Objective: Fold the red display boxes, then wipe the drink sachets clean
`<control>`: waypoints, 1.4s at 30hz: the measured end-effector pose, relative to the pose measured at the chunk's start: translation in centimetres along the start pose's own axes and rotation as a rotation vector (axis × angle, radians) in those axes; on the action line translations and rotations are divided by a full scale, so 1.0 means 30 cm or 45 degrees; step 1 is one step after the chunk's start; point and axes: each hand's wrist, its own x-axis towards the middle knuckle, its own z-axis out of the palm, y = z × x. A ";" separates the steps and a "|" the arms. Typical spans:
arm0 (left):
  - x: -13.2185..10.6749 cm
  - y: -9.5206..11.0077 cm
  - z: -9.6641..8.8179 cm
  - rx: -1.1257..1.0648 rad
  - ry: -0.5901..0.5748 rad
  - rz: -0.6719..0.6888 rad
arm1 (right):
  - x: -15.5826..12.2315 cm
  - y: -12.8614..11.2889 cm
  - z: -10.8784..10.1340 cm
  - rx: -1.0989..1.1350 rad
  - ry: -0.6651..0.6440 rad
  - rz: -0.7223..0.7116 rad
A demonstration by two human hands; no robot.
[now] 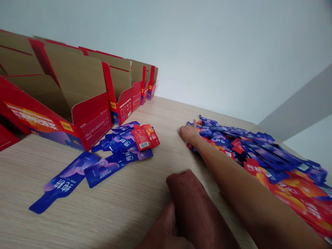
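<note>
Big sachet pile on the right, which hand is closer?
Right. The right hand touches the left edge of the sachet pile; the left hand is back near the body, apart from it.

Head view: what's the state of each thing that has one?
boxes: open, upright, standing in a row
small sachet pile: loose, lying flat beside the boxes
large sachet pile: spread in a flat heap
right hand: on the large pile's edge, grip unclear
left hand: against the brown cloth, grip unclear
</note>
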 end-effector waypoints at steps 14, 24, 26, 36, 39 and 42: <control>0.028 0.013 0.070 -0.118 0.268 0.057 | -0.311 -0.063 -0.187 0.929 0.593 -0.026; 0.016 0.049 0.138 -0.108 0.332 0.089 | -0.876 -0.157 0.077 1.301 0.355 -0.056; 0.018 0.044 0.132 -0.148 0.335 0.108 | -0.928 -0.177 0.118 1.210 0.323 -0.155; 0.019 0.036 0.117 -0.215 0.272 0.138 | -0.928 -0.156 0.065 1.009 -0.006 -0.449; 0.016 0.033 0.115 -0.208 0.292 0.134 | -0.942 -0.160 0.050 1.016 -0.030 -0.466; 0.011 0.035 0.116 -0.200 0.326 0.106 | -0.989 -0.161 0.041 1.021 -0.045 -0.439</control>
